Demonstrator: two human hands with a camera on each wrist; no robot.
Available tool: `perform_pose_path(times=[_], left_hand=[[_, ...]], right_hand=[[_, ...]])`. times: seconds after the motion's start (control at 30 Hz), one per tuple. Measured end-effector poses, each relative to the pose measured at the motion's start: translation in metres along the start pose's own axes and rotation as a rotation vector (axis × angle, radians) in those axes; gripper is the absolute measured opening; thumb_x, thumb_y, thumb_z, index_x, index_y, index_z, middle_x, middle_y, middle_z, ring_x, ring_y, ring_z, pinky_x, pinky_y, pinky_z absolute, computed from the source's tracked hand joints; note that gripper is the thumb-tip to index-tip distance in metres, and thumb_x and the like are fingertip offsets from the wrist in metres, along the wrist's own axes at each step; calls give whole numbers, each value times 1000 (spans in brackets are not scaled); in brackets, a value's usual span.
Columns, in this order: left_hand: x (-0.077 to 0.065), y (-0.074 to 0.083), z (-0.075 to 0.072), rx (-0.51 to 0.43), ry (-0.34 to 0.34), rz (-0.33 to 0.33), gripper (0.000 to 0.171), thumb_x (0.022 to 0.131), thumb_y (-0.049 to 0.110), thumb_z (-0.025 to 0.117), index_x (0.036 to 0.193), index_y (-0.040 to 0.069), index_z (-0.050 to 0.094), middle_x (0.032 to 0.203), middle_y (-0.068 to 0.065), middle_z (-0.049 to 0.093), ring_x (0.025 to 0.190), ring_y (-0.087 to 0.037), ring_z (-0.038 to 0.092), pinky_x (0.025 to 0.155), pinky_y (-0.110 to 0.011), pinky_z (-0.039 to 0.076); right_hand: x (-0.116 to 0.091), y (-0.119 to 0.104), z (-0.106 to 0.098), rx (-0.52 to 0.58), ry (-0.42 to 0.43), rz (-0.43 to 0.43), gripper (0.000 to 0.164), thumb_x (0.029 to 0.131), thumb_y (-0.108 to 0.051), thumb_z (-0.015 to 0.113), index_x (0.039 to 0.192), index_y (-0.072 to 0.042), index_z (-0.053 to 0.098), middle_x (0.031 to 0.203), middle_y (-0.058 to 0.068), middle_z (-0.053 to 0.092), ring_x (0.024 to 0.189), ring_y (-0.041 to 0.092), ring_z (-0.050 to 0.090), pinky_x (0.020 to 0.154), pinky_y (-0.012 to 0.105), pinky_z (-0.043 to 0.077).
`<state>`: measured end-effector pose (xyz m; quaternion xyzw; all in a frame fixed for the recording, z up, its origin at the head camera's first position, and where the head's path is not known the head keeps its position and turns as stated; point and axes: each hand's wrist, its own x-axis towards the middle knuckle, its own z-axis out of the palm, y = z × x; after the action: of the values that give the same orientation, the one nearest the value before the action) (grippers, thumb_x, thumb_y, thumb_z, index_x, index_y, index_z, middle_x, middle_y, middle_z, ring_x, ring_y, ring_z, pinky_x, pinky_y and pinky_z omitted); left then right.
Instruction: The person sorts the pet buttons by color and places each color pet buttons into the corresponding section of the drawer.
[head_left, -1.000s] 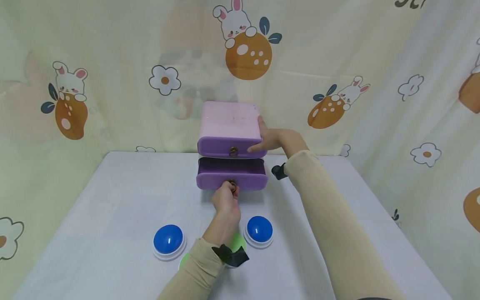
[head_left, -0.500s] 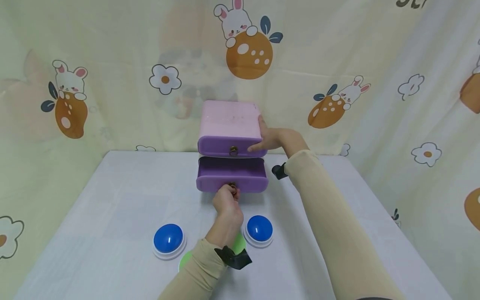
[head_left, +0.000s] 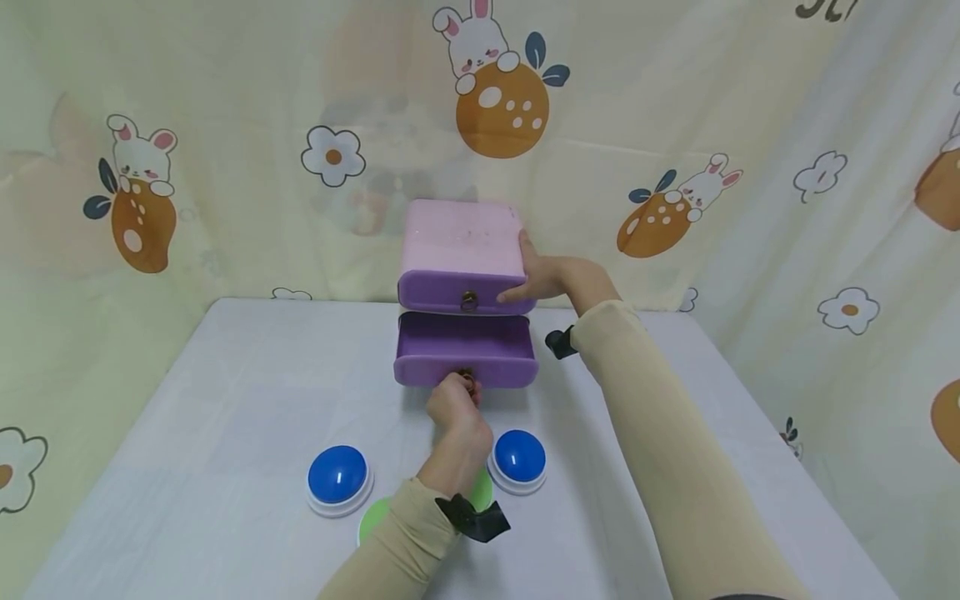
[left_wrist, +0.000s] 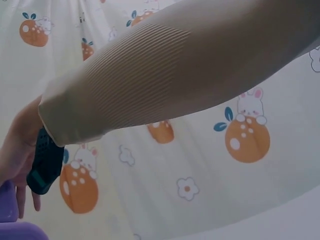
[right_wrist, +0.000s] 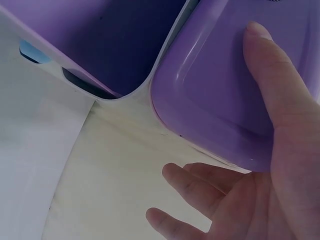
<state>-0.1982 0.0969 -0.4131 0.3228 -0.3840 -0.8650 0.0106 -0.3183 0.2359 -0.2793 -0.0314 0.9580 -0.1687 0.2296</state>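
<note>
A small two-drawer cabinet (head_left: 465,237) with a pink top stands at the back of the table. Its lower purple drawer (head_left: 420,372) is pulled out, and the part of its inside that shows holds nothing. My left hand (head_left: 456,410) pinches the ring pull (head_left: 469,382) on that drawer's front. Up at the cabinet's right side rests my right hand (head_left: 546,277). In the right wrist view its thumb (right_wrist: 272,65) presses the closed upper drawer's front (right_wrist: 215,75), while the other fingers stretch loosely along the side. The left wrist view shows the right sleeve (left_wrist: 125,80), not the left hand.
Two blue dome buttons (head_left: 337,475) (head_left: 519,456) on white bases flank the left forearm. Green round shapes (head_left: 375,520) (head_left: 481,492) lie partly hidden under it. A patterned curtain (head_left: 255,208) hangs behind the white table (head_left: 247,383).
The lower drawer has slid a little farther out toward me, with my left hand drawing back on its ring pull. My right hand keeps its place on the cabinet.
</note>
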Motion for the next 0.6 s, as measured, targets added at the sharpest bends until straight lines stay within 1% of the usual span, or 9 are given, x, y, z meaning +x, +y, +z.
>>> perform_pose_path(times=[0.17,0.23,0.3,0.37,0.43,0.53,0.6], left_hand=[[-1,0,-1,2,15,2,14,72,-1,48,63,8,54,58,0,55,50,-15,46,55,-26,39],[-2,-1,-1,3,15,7,15,73,-1,47,64,8,53,58,0,54,51,-15,47,55,-25,39],[-3,-2,-1,-10,6,10,17,74,-2,45,63,9,49,57,1,50,50,-15,43,55,-26,36],[-5,-3,-1,-1,-3,29,18,75,-3,42,64,11,46,57,2,48,50,-16,41,53,-26,33],[-7,-6,0,1,-7,46,19,73,-5,39,65,11,41,56,2,44,49,-16,37,51,-26,29],[-13,-12,-1,-1,14,54,18,73,-6,37,73,11,37,60,2,42,51,-15,35,51,-25,28],[-18,-16,0,-13,26,34,18,72,-6,36,78,11,34,63,1,40,52,-14,33,51,-25,27]], right_hand=[[-1,-1,1,1,-1,2,127,79,-56,68,140,-21,-38,159,9,-16,147,34,3,116,59,9],[-1,-1,1,3,-1,2,127,79,-55,68,141,-22,-38,159,9,-16,147,33,2,116,59,9],[-1,-1,2,3,-1,1,127,79,-55,68,141,-21,-38,159,8,-17,147,33,2,116,59,8],[-1,-1,2,6,-1,-2,127,79,-55,68,141,-21,-38,159,8,-18,147,34,2,116,59,8],[-1,-1,2,8,1,1,127,79,-56,68,141,-22,-38,159,8,-18,147,34,1,116,60,8],[-1,0,2,10,8,-1,127,79,-56,68,141,-22,-37,159,8,-17,147,34,2,116,60,9],[0,1,1,7,8,-2,127,78,-56,68,141,-22,-37,159,8,-18,147,33,2,116,59,8]])
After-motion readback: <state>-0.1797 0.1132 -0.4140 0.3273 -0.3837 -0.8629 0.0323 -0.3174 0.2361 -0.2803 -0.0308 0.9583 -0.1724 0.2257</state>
